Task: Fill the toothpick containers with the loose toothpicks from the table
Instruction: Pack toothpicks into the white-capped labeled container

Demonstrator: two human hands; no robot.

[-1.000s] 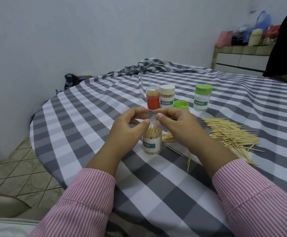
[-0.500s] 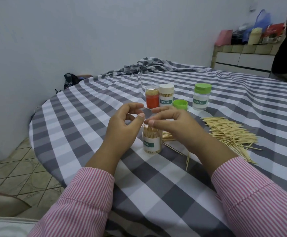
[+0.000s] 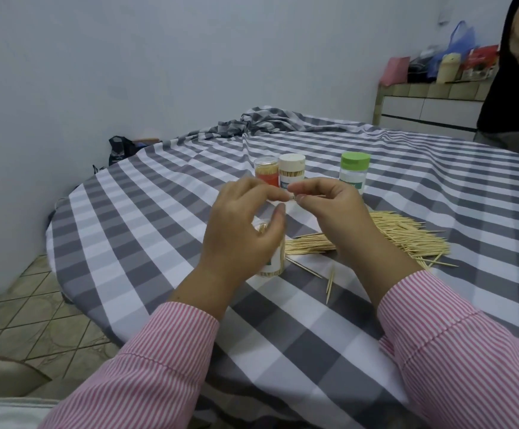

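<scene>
- Together, the left hand (image 3: 236, 230) and the right hand (image 3: 335, 212) hovered over the table, fingertips meeting above the open container (image 3: 272, 258); each hand pinched an end of what looked like a thin toothpick (image 3: 309, 196) lying roughly level, its long axis running left to right, though it was too fine to be sure.
- Compared with a second earlier, both hands had lifted away from the container's mouth, where they had been poking sticks in.
- Beneath the left palm the open container stood upright, a clear plastic cylinder with a white label, largely hidden, with pale wooden sticks standing on end inside.
- Just right of it lay the loose toothpicks (image 3: 406, 233), a fan of slim pointed wooden sticks mostly pointing left to right, with a few strays (image 3: 330, 281) nearer the person.
- Farther back stood three upright containers: an orange-labelled one (image 3: 266, 171), a white-capped one (image 3: 292, 170) touching it, and a green-capped one (image 3: 354, 170) apart to the right.
- Everything rested on a grey-and-white checked tablecloth (image 3: 146, 218), soft and rumpled at the far edge.
- Pink-and-white striped sleeves (image 3: 456, 345) covered both forearms.
</scene>
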